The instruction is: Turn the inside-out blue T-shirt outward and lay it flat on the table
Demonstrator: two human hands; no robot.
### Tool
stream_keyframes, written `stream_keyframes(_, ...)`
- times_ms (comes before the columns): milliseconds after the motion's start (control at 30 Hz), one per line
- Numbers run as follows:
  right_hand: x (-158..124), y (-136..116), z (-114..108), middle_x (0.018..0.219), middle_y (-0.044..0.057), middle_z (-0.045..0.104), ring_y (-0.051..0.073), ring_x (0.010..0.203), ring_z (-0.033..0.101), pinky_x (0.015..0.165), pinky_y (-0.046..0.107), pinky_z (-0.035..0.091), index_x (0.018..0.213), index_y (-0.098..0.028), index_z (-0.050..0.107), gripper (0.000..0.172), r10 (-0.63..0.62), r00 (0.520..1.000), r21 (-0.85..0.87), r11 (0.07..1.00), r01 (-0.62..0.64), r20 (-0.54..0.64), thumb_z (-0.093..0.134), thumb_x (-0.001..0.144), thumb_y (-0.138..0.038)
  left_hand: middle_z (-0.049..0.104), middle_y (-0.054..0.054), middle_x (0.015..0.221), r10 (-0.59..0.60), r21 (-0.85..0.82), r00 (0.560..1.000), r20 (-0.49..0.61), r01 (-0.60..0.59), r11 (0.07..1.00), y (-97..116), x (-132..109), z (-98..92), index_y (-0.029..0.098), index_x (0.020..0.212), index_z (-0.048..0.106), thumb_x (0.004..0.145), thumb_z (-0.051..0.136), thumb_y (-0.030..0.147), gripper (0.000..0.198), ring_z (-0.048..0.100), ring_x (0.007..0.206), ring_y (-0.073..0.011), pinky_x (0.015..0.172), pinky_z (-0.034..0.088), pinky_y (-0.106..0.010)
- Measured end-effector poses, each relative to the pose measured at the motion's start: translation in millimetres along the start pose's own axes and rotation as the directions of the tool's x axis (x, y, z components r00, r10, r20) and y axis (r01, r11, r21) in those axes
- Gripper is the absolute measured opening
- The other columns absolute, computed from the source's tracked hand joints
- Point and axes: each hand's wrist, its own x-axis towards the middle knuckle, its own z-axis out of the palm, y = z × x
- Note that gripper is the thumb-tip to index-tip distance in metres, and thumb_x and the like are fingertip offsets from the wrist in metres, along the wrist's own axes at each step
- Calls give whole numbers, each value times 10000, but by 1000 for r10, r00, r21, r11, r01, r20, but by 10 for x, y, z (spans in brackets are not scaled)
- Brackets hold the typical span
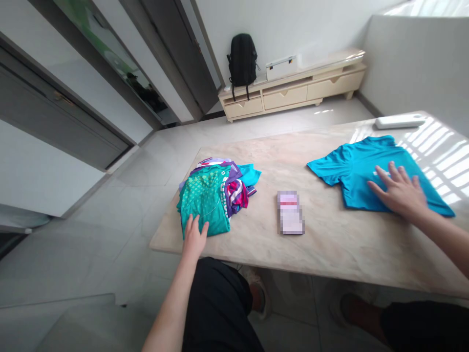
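left hand (pixel 194 234), lower middle, seemingly pinches the green shirt (pixel 205 203); right hand (pixel 401 193) lies flat, open on blue shirt (pixel 370 173); smoothing in hand.

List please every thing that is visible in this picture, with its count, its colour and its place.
blue T-shirt: 1, bright blue, spread flat on the right part of the table
pile of shirts: 1 pile, green, purple, pink and blue, near the left edge of the table
blurred card: 1, pale with a red strip, in the middle of the table
white bar: 1, white, at the far right edge of the table
table: 1, pale marble
backpack: 1, black, on the low cabinet
white box: 1, white, on the cabinet beside the backpack
low cabinet: 1, cream, against the far wall
left hand: 1, on the near edge of the pile
right hand: 1, flat on the blue T-shirt
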Motion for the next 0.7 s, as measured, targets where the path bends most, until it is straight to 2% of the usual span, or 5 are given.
stream_keyframes(133, -420, -130, 63, 1760, 73, 23, 349, 1607, 79, 1257, 580, 115, 1665, -271, 253, 793, 4, 999, -11, 1000, -3, 53, 155, 1017, -718, 376, -255, 1627, -43, -13, 999, 21, 44, 999, -123, -23, 104, 76, 1467, 494, 997, 496, 402, 572, 360, 1536, -350, 1250, 339, -498)
stream_keyframes(267, -637, -165, 76, 1753, 118, 78, 395, 1595, 120, 1246, 601, 138, 1653, -252, 295, 797, 41, 997, -28, 999, -39, 69, 190, 1010, -710, 395, -232, 1627, -44, -10, 996, 82, 45, 999, -99, -59, 100, 104, 1441, 529, 939, 602, 327, 555, 390, 1522, -346, 1242, 359, -464)
stream_keyframes(400, -868, -266, 87, 1742, 149, 128, 408, 1590, 139, 1243, 611, 153, 1652, -232, 298, 789, 63, 995, -17, 998, -62, 73, 234, 1010, -685, 413, -227, 1619, -54, 12, 993, 107, 53, 999, -42, -72, 69, 106, 1443, 524, 942, 594, 274, 533, 384, 1527, -333, 1240, 362, -458)
stream_keyframes(533, -1188, -474, 144, 1729, 171, 176, 408, 1584, 163, 1232, 623, 211, 1638, -200, 337, 742, 74, 995, 10, 997, -75, 59, 239, 1027, -610, 424, -245, 1608, -55, 43, 989, 135, 50, 998, 22, -98, 20, 86, 1436, 527, 933, 606, 244, 533, 442, 1491, -339, 1205, 411, -446)
stream_keyframes(700, -1522, -804, 255, 1702, 176, 270, 392, 1565, 242, 1219, 619, 257, 1557, -173, 483, 668, 38, 998, 45, 998, -40, 49, 272, 1031, -526, 508, -213, 1546, -50, 88, 990, 134, 39, 995, 58, -109, -60, 114, 1385, 575, 928, 610, 170, 461, 521, 1423, -316, 1165, 453, -422)
